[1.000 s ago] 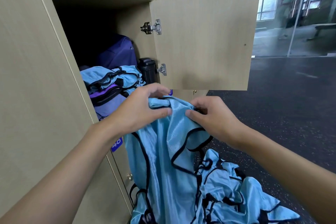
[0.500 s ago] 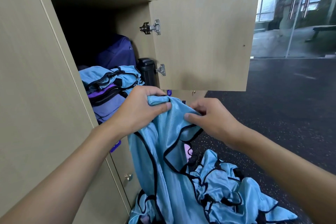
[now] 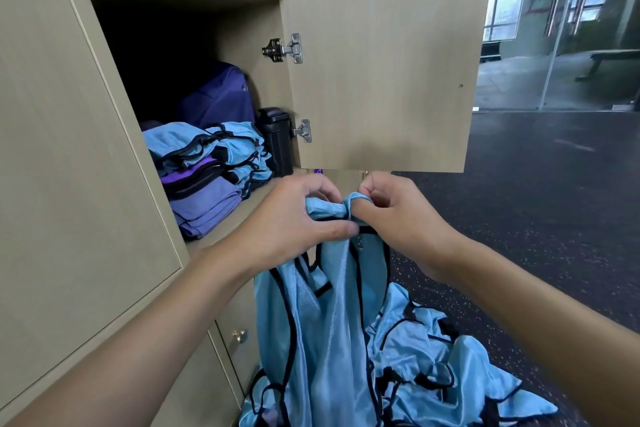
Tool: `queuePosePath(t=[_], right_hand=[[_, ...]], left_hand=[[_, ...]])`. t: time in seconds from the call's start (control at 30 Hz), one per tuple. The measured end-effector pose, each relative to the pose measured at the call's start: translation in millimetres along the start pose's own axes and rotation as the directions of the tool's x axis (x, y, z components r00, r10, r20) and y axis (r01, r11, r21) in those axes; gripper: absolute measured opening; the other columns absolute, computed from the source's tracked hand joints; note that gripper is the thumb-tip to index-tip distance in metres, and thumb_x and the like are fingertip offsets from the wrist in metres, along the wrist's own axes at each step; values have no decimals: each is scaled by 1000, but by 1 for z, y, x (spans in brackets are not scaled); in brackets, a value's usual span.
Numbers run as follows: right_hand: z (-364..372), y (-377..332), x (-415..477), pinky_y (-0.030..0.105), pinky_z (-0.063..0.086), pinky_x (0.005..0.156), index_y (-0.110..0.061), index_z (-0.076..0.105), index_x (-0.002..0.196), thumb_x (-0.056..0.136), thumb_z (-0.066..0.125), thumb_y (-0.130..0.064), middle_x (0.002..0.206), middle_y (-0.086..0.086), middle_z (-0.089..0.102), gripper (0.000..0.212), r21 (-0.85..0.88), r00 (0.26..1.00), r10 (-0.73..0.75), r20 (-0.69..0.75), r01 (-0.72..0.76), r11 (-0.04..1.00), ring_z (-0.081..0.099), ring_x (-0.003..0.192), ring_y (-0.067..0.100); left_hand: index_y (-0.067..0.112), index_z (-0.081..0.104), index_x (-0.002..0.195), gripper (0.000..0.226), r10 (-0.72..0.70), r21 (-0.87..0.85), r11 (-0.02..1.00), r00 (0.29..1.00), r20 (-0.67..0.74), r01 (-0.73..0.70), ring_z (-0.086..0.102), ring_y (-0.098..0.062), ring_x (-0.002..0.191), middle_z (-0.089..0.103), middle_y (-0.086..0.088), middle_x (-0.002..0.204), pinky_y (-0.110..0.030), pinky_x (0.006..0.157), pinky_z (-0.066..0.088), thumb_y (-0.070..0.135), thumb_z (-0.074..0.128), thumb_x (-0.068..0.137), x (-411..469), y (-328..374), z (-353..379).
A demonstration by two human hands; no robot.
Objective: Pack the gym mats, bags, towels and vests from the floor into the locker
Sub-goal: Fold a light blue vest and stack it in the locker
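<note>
Head view: left hand (image 3: 294, 222) and right hand (image 3: 398, 215) both pinch one blue vest (image 3: 322, 322) closed-fisted. One vest pile (image 3: 450, 367) lies at 5 o'clock; one open locker (image 3: 104, 114) at 11.

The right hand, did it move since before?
Yes. The right hand shifted left toward the left hand, measured against the locker door's bottom edge.

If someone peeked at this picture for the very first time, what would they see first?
Probably the shiny light-blue vest hanging in the middle, pinched at its top by the left hand and the right hand. Next, the open locker on the left, with folded blue vests and purple towels stacked inside. More blue vests lie crumpled on the dark floor below.
</note>
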State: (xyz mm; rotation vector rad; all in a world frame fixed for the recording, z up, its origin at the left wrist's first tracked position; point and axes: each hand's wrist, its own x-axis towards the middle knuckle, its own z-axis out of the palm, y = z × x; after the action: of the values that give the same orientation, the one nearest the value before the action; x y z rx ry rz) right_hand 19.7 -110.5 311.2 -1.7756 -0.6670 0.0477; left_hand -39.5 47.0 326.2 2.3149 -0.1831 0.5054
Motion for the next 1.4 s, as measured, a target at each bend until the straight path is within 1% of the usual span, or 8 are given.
queuePosePath(t=[0.27, 0.33, 0.43, 0.63, 0.8, 1.03, 1.23, 1.4], right_hand=[[-12, -4, -2, 27, 37, 57, -15, 54, 71, 91, 66, -7, 71, 4, 53, 25, 345, 983, 94, 158, -145, 927, 49, 63, 16], [-14, -6, -2, 31, 45, 67, -12, 64, 80, 93, 65, -17, 80, 9, 61, 14, 404, 968, 83, 237, -176, 898, 56, 72, 22], [-15, -6, 0, 35, 41, 76, -9, 69, 87, 99, 57, -28, 86, 15, 58, 25, 417, 959, 99, 267, -207, 885, 50, 78, 26], [-11, -3, 3, 39, 47, 86, -8, 71, 94, 91, 60, 7, 87, 12, 63, 19, 461, 987, 128, 95, -157, 873, 56, 85, 26], [-7, -3, 3, 32, 51, 76, -12, 70, 87, 87, 65, 9, 80, 8, 65, 21, 443, 995, 96, 20, -95, 892, 58, 79, 24], [-13, 1, 4, 21, 53, 69, -14, 72, 93, 89, 65, 5, 81, 5, 69, 20, 337, 998, 54, -17, -45, 940, 62, 73, 13], [-16, 8, 4, 13, 34, 54, -7, 62, 88, 99, 57, -17, 66, -7, 48, 16, -77, 998, -70, -12, 69, 995, 38, 53, -1], [-13, 5, 3, 24, 34, 57, -14, 52, 82, 98, 60, -22, 70, 5, 48, 20, 87, 995, -71, -71, 77, 993, 38, 61, 10]], left_hand=[[16, 70, 78, 17, -17, -64, 998, 998, -62, 13, 51, 3, 58, 62, 12, 69, -10, 57, 40, 2, 79, 81, 3, -1, -13], [18, 70, 79, 18, -18, -65, 998, 998, -62, 14, 52, 2, 58, 62, 13, 70, -10, 57, 40, 3, 78, 82, 3, 0, -13], [17, 70, 80, 17, -20, -39, 999, 995, -98, 17, 52, 4, 59, 63, 13, 72, -9, 59, 40, 3, 78, 82, 3, -1, -12], [10, 62, 86, 25, -69, -102, 993, 989, -133, 56, 47, 2, 49, 56, 17, 58, -10, 50, 36, 17, 84, 77, 0, 8, -13], [13, 69, 84, 34, -111, -59, 992, 994, 15, 111, 44, -4, 51, 55, 9, 63, -16, 50, 35, 36, 89, 69, -4, 15, -5], [18, 69, 82, 15, -153, -40, 988, 988, -38, 151, 49, -8, 57, 61, 3, 68, -20, 56, 41, 9, 81, 78, -2, 8, -12], [12, 72, 85, 9, -185, -141, 975, 981, -67, 174, 44, 0, 46, 56, 7, 61, -10, 47, 35, 5, 78, 82, -1, 12, -29], [11, 70, 85, 10, -163, -161, 975, 984, -67, 151, 41, -5, 48, 53, 8, 60, -14, 47, 34, 14, 80, 82, -2, 12, -24]])
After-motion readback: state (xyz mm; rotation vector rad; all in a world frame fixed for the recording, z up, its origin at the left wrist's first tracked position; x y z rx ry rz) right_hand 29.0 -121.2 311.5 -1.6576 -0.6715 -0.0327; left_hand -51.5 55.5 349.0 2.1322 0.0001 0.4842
